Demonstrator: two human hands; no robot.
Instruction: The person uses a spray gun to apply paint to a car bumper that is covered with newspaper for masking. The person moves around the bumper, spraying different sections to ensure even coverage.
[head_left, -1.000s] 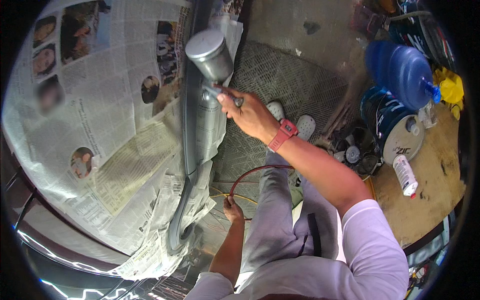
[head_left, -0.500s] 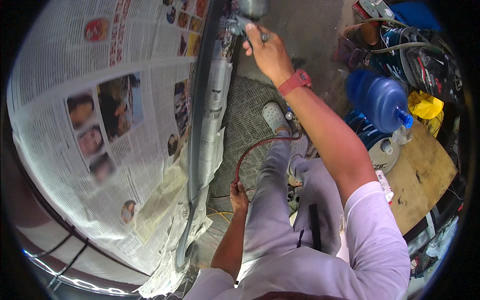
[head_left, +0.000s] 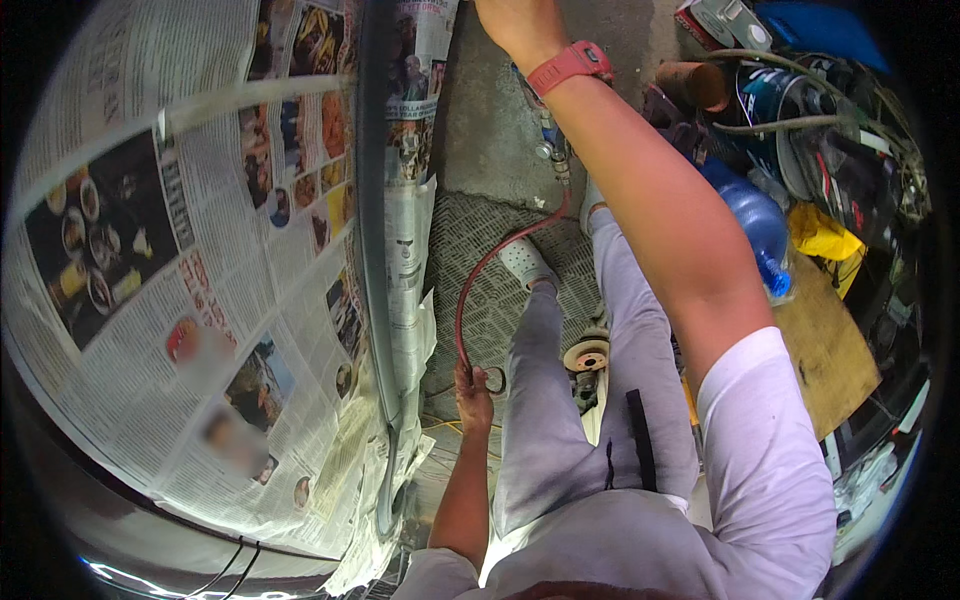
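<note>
2 hands point(head_left: 474, 392) – left grips red hose point(head_left: 490, 270) (low).

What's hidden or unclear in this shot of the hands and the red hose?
Head view:
- Right hand: fingers cut off by the top edge, so whatever it grips is unseen.
- Red hose: upper end passes behind the right forearm.
- Left hand: closed on the hose; fingertips too small to make out.
</note>
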